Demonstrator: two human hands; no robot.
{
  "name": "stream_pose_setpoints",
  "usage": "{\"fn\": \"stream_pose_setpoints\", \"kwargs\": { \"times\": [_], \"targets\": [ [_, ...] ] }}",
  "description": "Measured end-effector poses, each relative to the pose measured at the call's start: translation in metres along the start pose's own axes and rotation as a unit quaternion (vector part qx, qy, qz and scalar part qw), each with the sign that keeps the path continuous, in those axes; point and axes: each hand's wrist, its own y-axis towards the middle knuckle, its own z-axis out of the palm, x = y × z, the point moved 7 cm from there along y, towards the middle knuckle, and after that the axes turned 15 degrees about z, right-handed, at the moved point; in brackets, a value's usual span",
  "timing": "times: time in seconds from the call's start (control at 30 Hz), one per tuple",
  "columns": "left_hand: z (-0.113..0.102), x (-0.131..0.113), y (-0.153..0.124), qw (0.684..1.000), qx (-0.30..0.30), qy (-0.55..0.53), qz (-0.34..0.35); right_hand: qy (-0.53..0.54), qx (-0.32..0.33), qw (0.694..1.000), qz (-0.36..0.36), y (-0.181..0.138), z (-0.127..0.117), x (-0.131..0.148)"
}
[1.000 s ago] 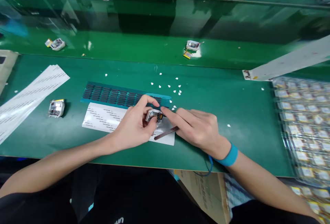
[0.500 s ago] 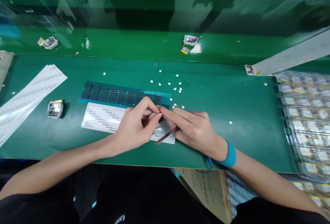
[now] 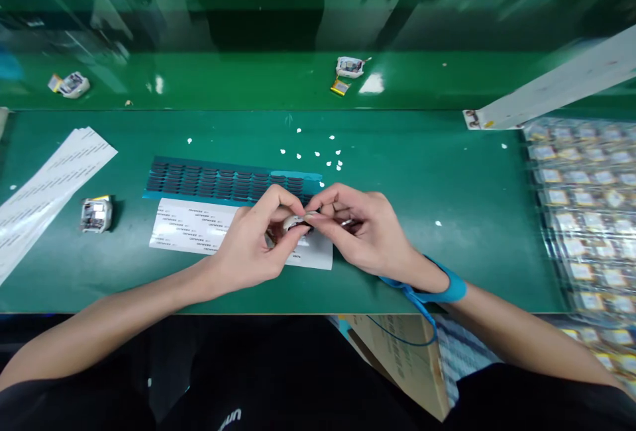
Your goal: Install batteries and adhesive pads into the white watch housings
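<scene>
Head view: a small white casing (image 3: 293, 222) is held up between both hands, over the printed white sheet (image 3: 191, 219) on the green bench (image 3: 422, 199). By the left hand (image 3: 256, 239) the casing is clamped between thumb and forefinger, with its far side covered by the fingers. By the right hand (image 3: 370, 229) its right end is pinched, thumb and forefinger meeting there; whether a small loose piece is also caught between them cannot be told. Among the other curled right fingers a shiny bit of metal (image 3: 348, 222) is seen, mostly hidden.

The step in hand is judged to be close fingertip work at the casing's edge, done in mid-air and not on the bench. For the next move, a steady left grip seems to be called for, with light, precise pressure from the right fingertips; the bit of metal would need to be kept clear of the casing's parts.

Just beyond the sheet, a blue strip (image 3: 298, 174) is laid out with rows of dark pieces (image 3: 199, 179). White dots (image 3: 317, 153) are scattered farther back. To the left, a second casing (image 3: 96, 214) is set down near long printed papers (image 3: 50, 179). The right wrist is circled by a blue band (image 3: 453, 288).
</scene>
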Motion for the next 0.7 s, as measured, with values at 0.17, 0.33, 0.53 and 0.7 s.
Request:
{"fn": "stream_pose_setpoints", "kwargs": {
  "times": [0.17,0.33,0.53,0.7],
  "targets": [
    [-0.012,-0.007,0.008,0.999,-0.032,-0.017,-0.014,0.009,-0.023,0.999,-0.044,0.0,-0.01,0.004],
    [-0.018,0.006,0.01,0.997,-0.067,-0.011,-0.025,-0.005,-0.054,0.998,-0.023,0.009,-0.032,0.005],
    [-0.007,0.023,0.008,0.998,-0.032,0.063,0.0,0.024,0.227,0.973,0.031,0.016,-0.005,-0.005],
    [-0.007,0.019,0.01,0.995,-0.04,0.088,0.032,0.041,0.272,0.96,0.053,0.014,0.009,-0.014]
  ]
}}
